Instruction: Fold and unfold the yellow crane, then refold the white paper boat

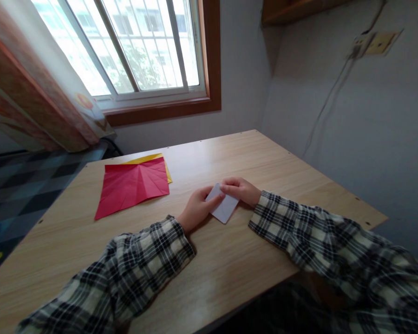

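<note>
A small piece of folded white paper [225, 209] is held between my two hands, just above or on the wooden table [209, 273]. My left hand [202, 207] grips its left side, with the thumb lying across the top face. On the upper right edge, my right hand [242, 189] pinches the paper with its thumb and fingers. The fingers beneath the paper are hidden. To the left of my hands lies a creased red sheet of paper [135, 185], partly covering a yellow sheet [155, 158].
Behind the table is a barred window [139, 51] with a patterned curtain [31, 88] at its left. A wall socket [360, 45] with a hanging cable is at the right. A checkered surface [28, 195] lies beyond the table's left edge.
</note>
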`<state>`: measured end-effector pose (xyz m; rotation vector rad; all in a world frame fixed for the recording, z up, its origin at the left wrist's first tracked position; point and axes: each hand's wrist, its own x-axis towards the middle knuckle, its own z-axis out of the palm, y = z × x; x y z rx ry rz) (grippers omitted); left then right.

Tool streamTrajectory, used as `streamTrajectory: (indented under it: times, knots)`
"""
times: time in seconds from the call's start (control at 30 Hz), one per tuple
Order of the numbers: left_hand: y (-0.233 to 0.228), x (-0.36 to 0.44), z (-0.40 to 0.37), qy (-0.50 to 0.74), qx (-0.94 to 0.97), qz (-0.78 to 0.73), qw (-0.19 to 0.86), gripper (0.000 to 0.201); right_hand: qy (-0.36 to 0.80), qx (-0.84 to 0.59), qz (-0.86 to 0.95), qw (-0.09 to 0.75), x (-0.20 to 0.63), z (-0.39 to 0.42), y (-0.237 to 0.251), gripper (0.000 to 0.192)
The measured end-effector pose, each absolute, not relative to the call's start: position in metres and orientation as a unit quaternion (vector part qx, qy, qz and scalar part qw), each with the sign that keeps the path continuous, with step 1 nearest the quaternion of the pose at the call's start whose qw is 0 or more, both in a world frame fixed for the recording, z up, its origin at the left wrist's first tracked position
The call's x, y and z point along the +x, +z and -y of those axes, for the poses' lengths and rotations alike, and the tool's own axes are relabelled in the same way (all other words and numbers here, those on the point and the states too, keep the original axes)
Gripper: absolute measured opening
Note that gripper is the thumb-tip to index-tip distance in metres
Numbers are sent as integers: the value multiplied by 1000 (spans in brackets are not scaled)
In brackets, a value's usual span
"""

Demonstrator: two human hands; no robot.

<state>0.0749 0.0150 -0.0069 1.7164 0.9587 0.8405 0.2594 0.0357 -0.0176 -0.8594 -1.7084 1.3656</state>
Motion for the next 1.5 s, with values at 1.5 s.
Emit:
streamTrajectory:
  times: [1.5]
  knots:
    - [-1,68,-25,295,687,-378,546,36,470,-349,722,369,260,-36,-20,46]
